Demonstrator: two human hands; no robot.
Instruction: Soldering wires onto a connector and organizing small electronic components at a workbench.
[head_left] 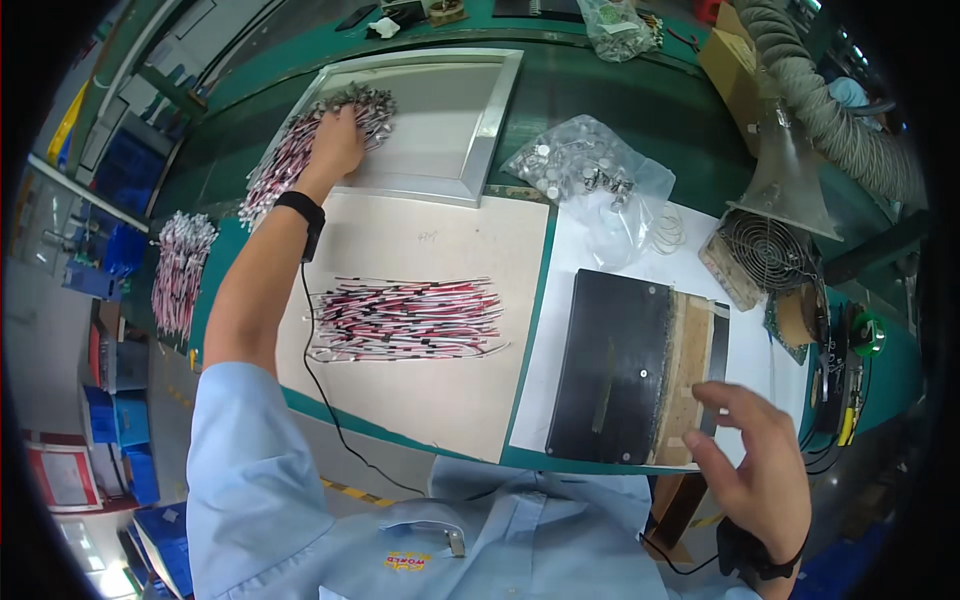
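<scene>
My left hand [338, 148] reaches to the far left, its fingers closed on wires in a heap of thin red, white and black wires [290, 158] with silvery ends. This heap lies over the left part of a metal-framed screen [490, 125]. Close to the near right edge of the bench, my right hand [752, 462] is open, thumb and forefinger apart, with nothing visible between them. It is beside the wooden strip [683, 375] on a black block [608, 365]. A flat bundle of similar wires [410, 320] lies on the beige board [430, 410].
A clear bag of small round metal parts [585, 165] lies right of the frame. At the right stand a small fan [765, 248], a funnel-shaped hood [785, 170] with a grey hose [830, 90], and hand tools [850, 400]. More wires [183, 275] hang at the left edge.
</scene>
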